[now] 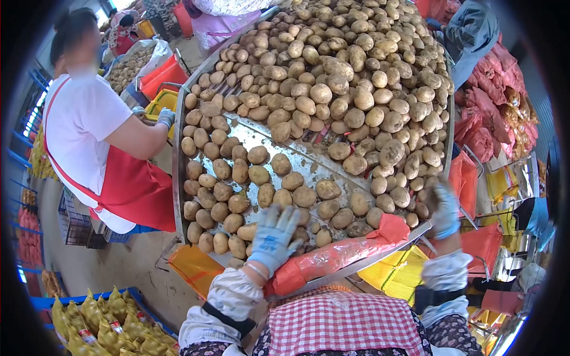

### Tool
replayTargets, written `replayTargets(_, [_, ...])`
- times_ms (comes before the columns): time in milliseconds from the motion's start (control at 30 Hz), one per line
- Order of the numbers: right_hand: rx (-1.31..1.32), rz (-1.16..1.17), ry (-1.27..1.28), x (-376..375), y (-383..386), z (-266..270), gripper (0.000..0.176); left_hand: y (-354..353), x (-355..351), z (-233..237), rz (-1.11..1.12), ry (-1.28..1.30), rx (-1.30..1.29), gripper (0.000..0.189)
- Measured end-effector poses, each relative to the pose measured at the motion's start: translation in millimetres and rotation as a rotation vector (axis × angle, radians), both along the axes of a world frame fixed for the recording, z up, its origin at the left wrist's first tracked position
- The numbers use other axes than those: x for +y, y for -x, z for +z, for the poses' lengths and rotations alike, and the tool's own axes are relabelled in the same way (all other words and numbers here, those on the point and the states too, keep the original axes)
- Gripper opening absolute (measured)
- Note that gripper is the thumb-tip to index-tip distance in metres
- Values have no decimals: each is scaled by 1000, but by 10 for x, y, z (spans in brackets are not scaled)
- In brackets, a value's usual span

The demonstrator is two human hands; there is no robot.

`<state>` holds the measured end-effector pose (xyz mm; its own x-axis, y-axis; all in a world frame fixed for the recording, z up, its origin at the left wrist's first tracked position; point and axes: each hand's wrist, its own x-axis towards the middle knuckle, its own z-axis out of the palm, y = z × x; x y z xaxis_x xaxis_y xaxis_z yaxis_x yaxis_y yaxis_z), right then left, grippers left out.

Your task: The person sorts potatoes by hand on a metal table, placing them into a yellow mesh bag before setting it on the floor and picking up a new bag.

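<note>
My left hand [273, 238], in a pale blue-and-white glove, lies palm down over potatoes near the front edge of a metal sorting table [314, 160]. Its fingers are spread and grip nothing. At the table's front right corner is my right hand [444, 212], also gloved and smeared by motion; whether it holds anything cannot be made out. Loose potatoes [328, 189] lie in front of both hands, with a large potato heap [356, 65] farther back. Red plastic wrap [338, 258] covers the front rim between my arms.
Yellow mesh bags [395, 274] and red bags [463, 181] hang below the rim. A co-worker in a red apron [133, 190] stands at the left side; another person [472, 35] is at the far right. Filled yellow bags [107, 320] sit in a blue crate lower left.
</note>
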<state>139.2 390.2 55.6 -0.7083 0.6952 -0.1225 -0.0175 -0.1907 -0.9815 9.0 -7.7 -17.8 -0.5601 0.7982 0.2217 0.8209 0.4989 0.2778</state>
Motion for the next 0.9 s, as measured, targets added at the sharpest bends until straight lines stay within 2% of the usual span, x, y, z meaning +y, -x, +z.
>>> replayTargets(33, [-87,-123,-348,358,-200,-16,46,-11,-114,111,121,78,15,60])
replayTargets(67, [-575,-364,-975,1034,-572,-251,65,-13,-199,167,244,151,30,61])
replayTargets(100, [-935,-571,-1308,1148,-751,-122,61,34,-274,136,243,146,32,61])
replayTargets(133, [-933,-578,-1307,1124,-769,-49,61,101,-342,79,351,172,6,63])
replayTargets(167, [-777,-545,-1229,993,-756,1,58,139,-354,76,456,201,-23,65])
replayTargets(200, [-627,-512,-1145,812,-725,11,54,186,-301,70,446,205,-21,65])
replayTargets(233, [-296,-380,-995,551,-568,-83,46,265,-177,112,403,100,-4,65])
replayTargets(267, [-252,-211,-968,166,-331,-49,40,328,-50,147,361,-5,12,65])
replayTargets(300, [-149,-103,-856,9,-148,-288,39,378,84,139,234,16,-2,66])
replayTargets(333, [-370,73,-961,-433,71,-40,43,387,78,74,235,15,0,66])
replayTargets(400, [-302,264,-1414,-680,331,-389,43,406,44,-53,259,84,-29,67])
replayTargets(433, [-437,414,-1357,-921,477,-286,45,405,-49,101,355,104,-88,66])
replayTargets(467, [-572,564,-1285,-1127,582,-197,46,384,-202,49,351,112,-87,66])
replayTargets(500, [-569,560,-1279,-1226,578,-257,46,349,-372,-45,361,146,-46,63])
replayTargets(567, [-320,886,-1399,-1398,480,-432,42,338,-425,-15,385,251,31,54])
replayTargets(600, [-321,887,-1392,-1404,492,-460,42,395,-405,-17,383,258,30,54])
replayTargets(667, [-195,931,-956,-1399,543,-473,43,637,-294,-3,535,19,-4,51])
replayTargets(700, [-134,756,-925,-1384,542,-515,36,803,-225,-55,549,18,45,52])
replayTargets(733, [-140,754,-925,-1369,541,-496,36,915,-113,39,544,17,41,52])
replayTargets(800, [-218,581,-622,-1318,554,-405,31,1076,143,265,611,310,-271,52])
replayTargets(900, [-246,558,-603,-1328,540,-293,29,1217,321,86,560,358,-226,53])
